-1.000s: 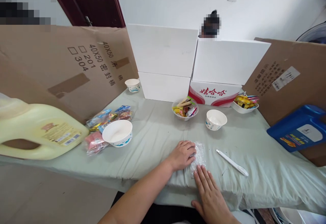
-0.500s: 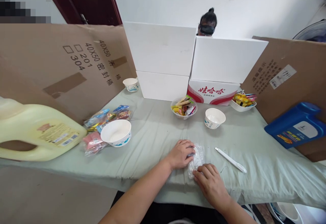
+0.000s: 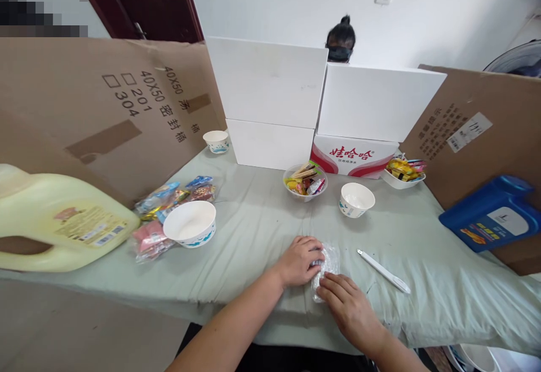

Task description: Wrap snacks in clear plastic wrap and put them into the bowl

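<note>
A small flat packet of clear bubble wrap (image 3: 332,258) lies on the cloth-covered table in front of me. The fingers of my left hand (image 3: 298,261) are curled over its left edge. Pressing on its lower right part, my right hand (image 3: 350,308) has its fingers close together on the wrap. Both hands hold the packet against the cloth; whatever may be inside cannot be made out. To the right of it, a white utility knife (image 3: 384,271) rests slantwise, touched by neither hand.
Paper bowls stand at right of centre (image 3: 357,200), left (image 3: 190,225) and far left (image 3: 216,142). A clear bowl of snacks (image 3: 305,182) sits before white boxes (image 3: 270,84). Bagged items (image 3: 154,239), a yellow jug (image 3: 84,220) and a blue bottle (image 3: 492,214) flank the table. Someone sits behind the boxes.
The right fingers have slid slightly up and left over the bubble wrap, lying flatter on it. My left hand stays on the packet. The whole view has shifted slightly.
</note>
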Demonstrator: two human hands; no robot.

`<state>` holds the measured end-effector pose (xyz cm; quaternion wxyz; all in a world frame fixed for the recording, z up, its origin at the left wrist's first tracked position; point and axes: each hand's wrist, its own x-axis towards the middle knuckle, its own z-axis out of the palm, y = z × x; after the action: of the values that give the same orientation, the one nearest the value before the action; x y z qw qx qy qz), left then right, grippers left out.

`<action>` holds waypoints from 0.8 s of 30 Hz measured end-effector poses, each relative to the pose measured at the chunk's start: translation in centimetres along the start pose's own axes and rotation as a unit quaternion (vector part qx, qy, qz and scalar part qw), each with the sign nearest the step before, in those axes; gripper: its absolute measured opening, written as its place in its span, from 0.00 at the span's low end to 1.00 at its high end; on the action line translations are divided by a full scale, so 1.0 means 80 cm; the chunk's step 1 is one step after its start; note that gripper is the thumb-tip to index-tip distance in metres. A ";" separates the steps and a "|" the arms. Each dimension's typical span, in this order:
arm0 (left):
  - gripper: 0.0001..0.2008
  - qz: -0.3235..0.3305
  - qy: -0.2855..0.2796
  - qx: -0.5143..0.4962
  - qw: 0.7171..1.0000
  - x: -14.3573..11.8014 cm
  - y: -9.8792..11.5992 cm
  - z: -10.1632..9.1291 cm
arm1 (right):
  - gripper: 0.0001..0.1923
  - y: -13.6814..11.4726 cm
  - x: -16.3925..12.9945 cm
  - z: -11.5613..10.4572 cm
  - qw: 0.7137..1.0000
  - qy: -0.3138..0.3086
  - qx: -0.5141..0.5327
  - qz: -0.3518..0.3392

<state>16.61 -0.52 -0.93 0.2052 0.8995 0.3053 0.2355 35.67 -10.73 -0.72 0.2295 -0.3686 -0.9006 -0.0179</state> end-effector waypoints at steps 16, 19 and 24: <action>0.30 -0.013 0.042 -0.020 0.999 -0.003 -0.007 0.006 | 0.11 0.065 0.073 0.040 0.956 -0.094 -0.074 0.267; 0.13 -0.021 0.028 -0.013 0.999 -0.002 -0.003 0.005 | 0.10 0.061 0.069 0.045 0.955 -0.087 -0.087 0.271; 0.07 -0.047 0.054 0.002 0.997 -0.001 -0.003 0.009 | 0.11 0.067 0.067 0.037 0.950 -0.060 -0.111 0.285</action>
<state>16.84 -0.61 -1.67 0.1980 0.8705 0.3585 0.2728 34.77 -2.73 -1.82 0.1283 -0.6336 -0.7624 -0.0295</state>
